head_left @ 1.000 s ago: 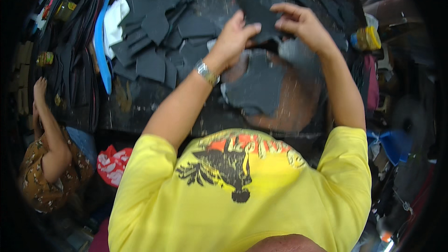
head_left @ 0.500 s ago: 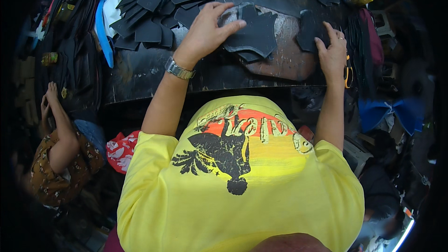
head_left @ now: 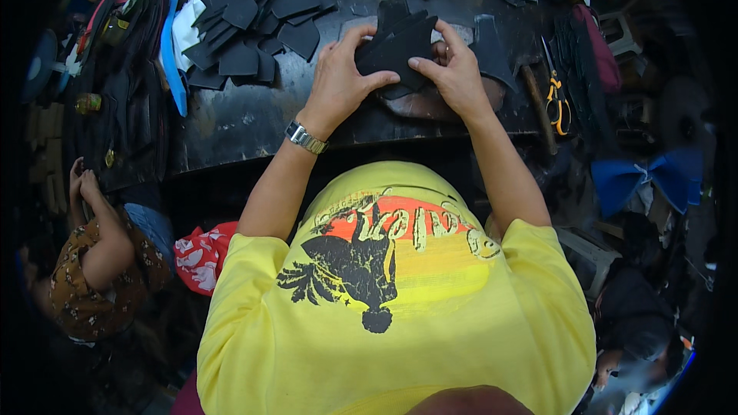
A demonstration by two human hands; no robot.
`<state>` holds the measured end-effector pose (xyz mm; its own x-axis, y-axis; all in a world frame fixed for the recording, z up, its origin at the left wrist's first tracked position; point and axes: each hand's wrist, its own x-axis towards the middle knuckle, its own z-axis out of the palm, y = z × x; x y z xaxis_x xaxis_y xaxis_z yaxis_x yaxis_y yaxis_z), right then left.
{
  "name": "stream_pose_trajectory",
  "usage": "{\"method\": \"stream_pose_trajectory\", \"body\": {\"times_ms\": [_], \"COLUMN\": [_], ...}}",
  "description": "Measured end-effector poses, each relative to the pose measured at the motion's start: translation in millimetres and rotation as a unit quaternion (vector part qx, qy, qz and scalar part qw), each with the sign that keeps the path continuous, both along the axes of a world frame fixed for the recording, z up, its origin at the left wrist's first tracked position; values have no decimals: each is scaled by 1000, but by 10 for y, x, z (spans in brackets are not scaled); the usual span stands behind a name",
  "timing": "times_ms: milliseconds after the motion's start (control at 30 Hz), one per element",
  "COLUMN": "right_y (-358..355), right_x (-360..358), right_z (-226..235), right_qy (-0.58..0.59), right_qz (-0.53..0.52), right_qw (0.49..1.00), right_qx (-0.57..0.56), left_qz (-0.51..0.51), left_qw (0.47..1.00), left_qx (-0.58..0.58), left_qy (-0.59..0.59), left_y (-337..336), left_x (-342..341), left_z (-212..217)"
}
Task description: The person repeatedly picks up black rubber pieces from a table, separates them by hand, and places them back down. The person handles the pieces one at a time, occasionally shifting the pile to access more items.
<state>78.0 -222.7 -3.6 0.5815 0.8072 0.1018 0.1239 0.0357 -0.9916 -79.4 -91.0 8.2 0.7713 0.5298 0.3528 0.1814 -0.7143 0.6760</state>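
Both my hands hold a small stack of dark cut pieces [head_left: 396,40] just above the black worktable [head_left: 254,119]. My left hand [head_left: 338,81], with a metal watch on the wrist, grips the stack's left side. My right hand [head_left: 453,73] pinches its right side, thumb on top. Under the stack lies a worn brownish patch of tabletop with more dark pieces.
Several loose dark cut pieces [head_left: 246,38] lie spread at the table's back left, beside a blue strip [head_left: 171,46] and a white rag [head_left: 187,27]. Orange-handled scissors [head_left: 555,96] and a hammer handle [head_left: 536,107] lie at the right. A seated person [head_left: 96,261] is at lower left.
My right hand came back from the table's right side to the middle. Both hands now grip the stack of dark pieces together, where before the left hand pressed pieces flat.
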Motion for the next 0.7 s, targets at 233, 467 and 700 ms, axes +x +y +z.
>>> {"method": "stream_pose_trajectory", "body": {"times_ms": [233, 467, 700], "right_y": [200, 904, 1676], "right_x": [35, 469, 743], "right_z": [130, 614, 425], "right_qy": [135, 116, 25], "right_qz": [17, 48, 11], "right_qw": [989, 986, 989], "right_qx": [59, 111, 146], "left_qz": [-24, -219, -244], "left_qw": [974, 678, 501], "left_qx": [-224, -680, -779], "left_qy": [-7, -176, -290], "left_y": [190, 716, 1160], "left_x": [51, 396, 826], "left_z": [285, 471, 234]}}
